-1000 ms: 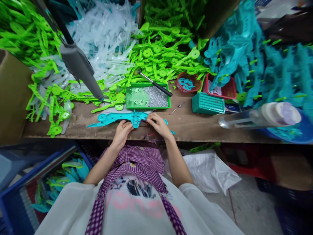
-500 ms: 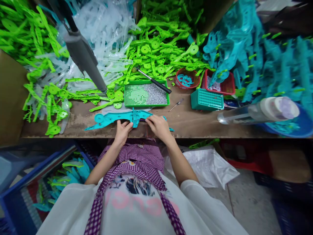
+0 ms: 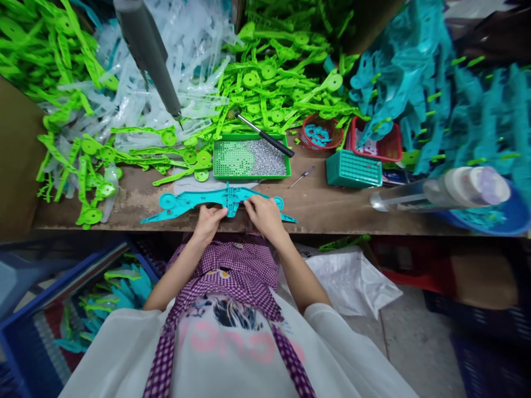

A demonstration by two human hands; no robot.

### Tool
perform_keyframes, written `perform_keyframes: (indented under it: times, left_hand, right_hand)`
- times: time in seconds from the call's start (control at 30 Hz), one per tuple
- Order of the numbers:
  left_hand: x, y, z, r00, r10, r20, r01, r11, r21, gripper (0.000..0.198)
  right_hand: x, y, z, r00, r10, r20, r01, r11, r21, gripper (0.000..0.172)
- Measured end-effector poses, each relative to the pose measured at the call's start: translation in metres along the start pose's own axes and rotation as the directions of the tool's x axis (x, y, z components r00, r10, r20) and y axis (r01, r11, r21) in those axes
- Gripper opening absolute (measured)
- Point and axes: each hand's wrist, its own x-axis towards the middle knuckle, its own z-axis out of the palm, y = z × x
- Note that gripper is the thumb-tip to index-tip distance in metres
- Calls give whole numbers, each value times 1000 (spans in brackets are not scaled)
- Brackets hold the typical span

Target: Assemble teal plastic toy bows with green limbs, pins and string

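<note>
A long turquoise plastic part [image 3: 186,202] lies across the table's front edge, with a round boss near each end and a ribbed cross-piece at its middle. My left hand [image 3: 210,222] grips its lower edge, the thumb against the cross-piece. On the other side of the cross-piece, my right hand [image 3: 265,216] has its fingertips pinched together close to the part. What sits between them is too small to make out. Just beyond the part stands a green tray [image 3: 215,160] of small silvery pieces, with a black-handled hammer [image 3: 265,135] resting across its corner.
A grey power screwdriver [image 3: 153,61] hangs at upper left. Heaps of green parts [image 3: 265,83] and turquoise parts [image 3: 398,72] fill the back. To the right are a small screwdriver [image 3: 305,173], red baskets [image 3: 321,142], a teal basket [image 3: 352,172] and a clear bottle [image 3: 435,188].
My right hand has shifted slightly left, its fingertips drawing together beside the cross-piece. The hanging screwdriver has swung upward and away. The turquoise part stays nearly in place.
</note>
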Motion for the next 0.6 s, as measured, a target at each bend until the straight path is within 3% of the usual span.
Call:
perform_keyframes:
  times: [0.1,0.23,0.47,0.6]
  left_hand:
    - [0,4,-2,996,-22,84,18,999,49,45]
    - [-3,7,-3,994,-14,112,7,998,59,37]
    - [0,7,-8,993,-41,111,33,997,71,46]
    - [3,3,-13,992,-91,87,81,991,105,43]
  right_hand:
    - [2,-7,-2,999,-8,35,11,997,-75,30]
    - [3,-14,-5,998,-14,69,24,989,-149,31]
    - [-1,-19,-8,990,9,138,20,978,-205,32]
    - [-3,-20,-7,992,53,112,-33,985,-171,28]
